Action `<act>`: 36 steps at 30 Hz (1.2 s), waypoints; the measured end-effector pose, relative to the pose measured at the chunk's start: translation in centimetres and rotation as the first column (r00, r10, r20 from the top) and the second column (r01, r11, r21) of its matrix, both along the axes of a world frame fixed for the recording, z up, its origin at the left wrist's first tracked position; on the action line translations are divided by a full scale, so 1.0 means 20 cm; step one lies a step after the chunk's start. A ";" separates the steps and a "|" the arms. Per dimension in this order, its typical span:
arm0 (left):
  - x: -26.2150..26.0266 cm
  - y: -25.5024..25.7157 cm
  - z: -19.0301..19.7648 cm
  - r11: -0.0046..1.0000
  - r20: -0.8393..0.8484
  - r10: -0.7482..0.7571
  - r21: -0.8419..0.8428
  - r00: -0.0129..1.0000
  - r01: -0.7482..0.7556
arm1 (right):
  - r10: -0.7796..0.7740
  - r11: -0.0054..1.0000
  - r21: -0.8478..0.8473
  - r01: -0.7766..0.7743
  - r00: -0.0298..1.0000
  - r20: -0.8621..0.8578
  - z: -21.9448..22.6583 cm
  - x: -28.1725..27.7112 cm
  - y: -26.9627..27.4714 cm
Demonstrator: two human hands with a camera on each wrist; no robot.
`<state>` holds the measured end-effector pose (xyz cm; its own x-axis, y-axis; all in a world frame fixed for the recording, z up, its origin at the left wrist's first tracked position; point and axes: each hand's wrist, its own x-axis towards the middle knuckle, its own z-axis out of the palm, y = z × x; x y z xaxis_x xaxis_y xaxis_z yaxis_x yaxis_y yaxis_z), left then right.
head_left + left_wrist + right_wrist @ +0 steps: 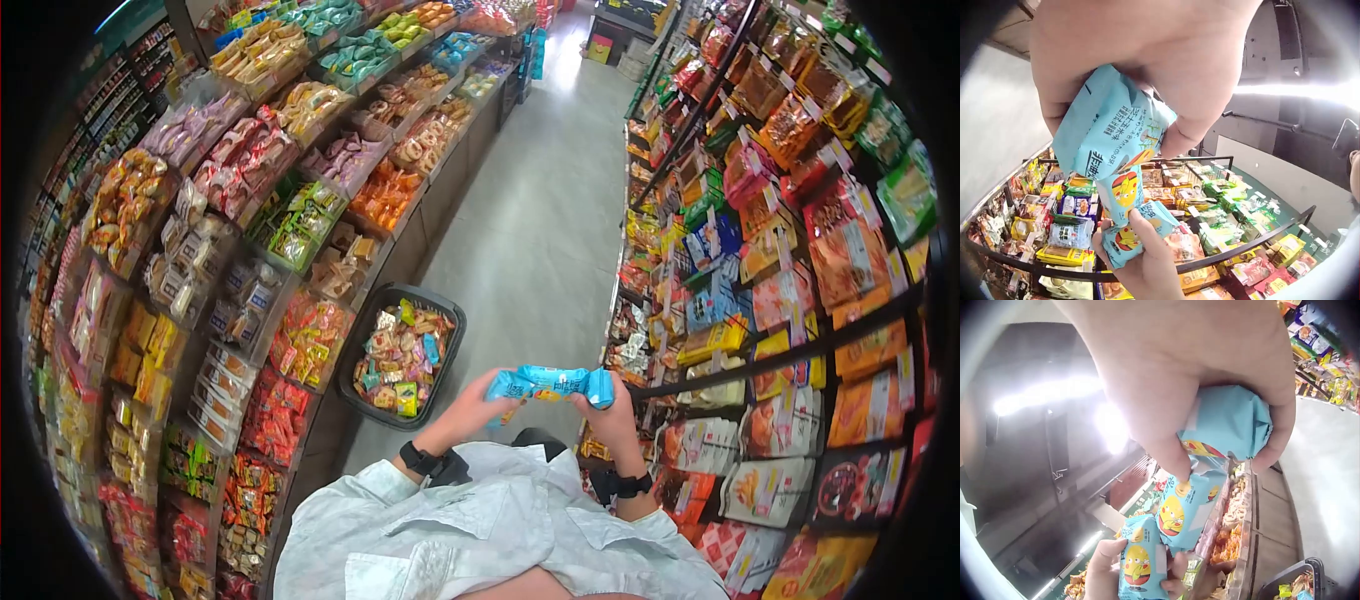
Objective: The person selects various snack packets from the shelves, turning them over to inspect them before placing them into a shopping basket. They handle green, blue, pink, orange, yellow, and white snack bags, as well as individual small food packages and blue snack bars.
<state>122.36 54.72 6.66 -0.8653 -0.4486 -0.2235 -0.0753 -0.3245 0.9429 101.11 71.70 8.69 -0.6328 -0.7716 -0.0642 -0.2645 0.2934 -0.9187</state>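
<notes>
Light blue snack packets (545, 381), printed with a yellow cartoon figure, stretch in a row between my two hands in front of the body. My left hand (470, 410) grips the left end, thumb and fingers around a packet (1110, 125) in the left wrist view. At the other end, my right hand (608, 418) pinches a packet (1225, 422), as the right wrist view shows. Between the hands hangs a middle packet (1188, 506). Beyond it, the fingers of the left hand (1102, 572) curl around the far packet (1142, 559).
A black basket (458, 345) full of small wrapped snacks stands on the grey floor (530, 210), left of the hands. Tiered bins of wrapped snacks (310, 330) line the left side. On the right rises a rack of hanging snack bags (785, 300) with a black rail (740, 375).
</notes>
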 end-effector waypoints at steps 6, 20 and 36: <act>-0.43 -0.41 -0.01 0.997 0.048 0.072 -0.038 0.996 -0.070 | -0.007 1.000 -0.013 0.008 1.000 0.011 -0.12 -0.43 -0.46; -1.55 -1.68 0.05 0.940 0.172 0.337 -0.108 0.925 -0.323 | 0.231 0.972 -0.074 -0.223 0.965 0.127 -0.13 -1.68 -1.97; -2.26 -3.32 -0.22 0.818 -0.020 0.551 0.208 0.834 -0.536 | 0.462 0.887 -0.009 -0.462 0.886 0.041 -0.11 -2.39 -3.75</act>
<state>77.21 -11.63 2.35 -0.5108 -0.8077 -0.2946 0.2343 -0.4604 0.8562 53.22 -3.28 6.59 -0.2016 -0.9760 -0.0827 -0.3329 0.1477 -0.9313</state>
